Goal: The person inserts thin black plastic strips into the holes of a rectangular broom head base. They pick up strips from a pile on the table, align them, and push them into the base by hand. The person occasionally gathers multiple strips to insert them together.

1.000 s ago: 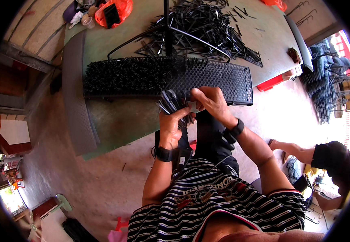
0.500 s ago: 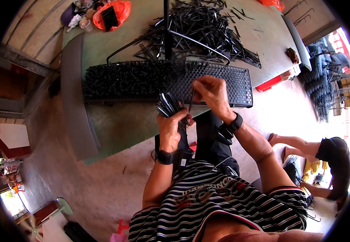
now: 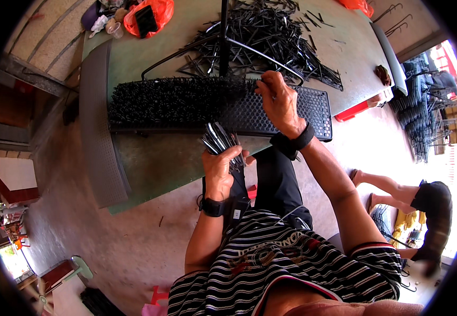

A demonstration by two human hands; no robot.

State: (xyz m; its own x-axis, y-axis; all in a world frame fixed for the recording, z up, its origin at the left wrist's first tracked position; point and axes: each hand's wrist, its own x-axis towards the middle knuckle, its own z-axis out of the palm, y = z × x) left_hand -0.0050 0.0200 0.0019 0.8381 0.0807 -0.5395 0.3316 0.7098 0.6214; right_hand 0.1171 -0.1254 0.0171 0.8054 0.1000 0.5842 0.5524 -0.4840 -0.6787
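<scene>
A long black panel full of holes (image 3: 315,108) lies along the near edge of the table. Dense black tufts (image 3: 165,102) cover its left part, while the right part shows bare holes. My left hand (image 3: 219,171) is closed round a bundle of thin black strips (image 3: 220,139), just in front of the panel. Over the panel, near where tufts give way to bare holes, my right hand (image 3: 280,100) is closed in a pinch. What its fingertips hold, if anything, is too small and dark to make out.
Behind the panel, a loose heap of black strips (image 3: 270,39) covers the green table (image 3: 149,184). A black metal frame (image 3: 224,37) rises at the panel's back. An orange bag with a black phone (image 3: 146,22) sits far left. Another person (image 3: 434,216) bends at the right.
My right hand has moved up and away from the bundle to the panel's far side. A strip that showed in its fingers no longer shows clearly. My left hand stays nearly still.
</scene>
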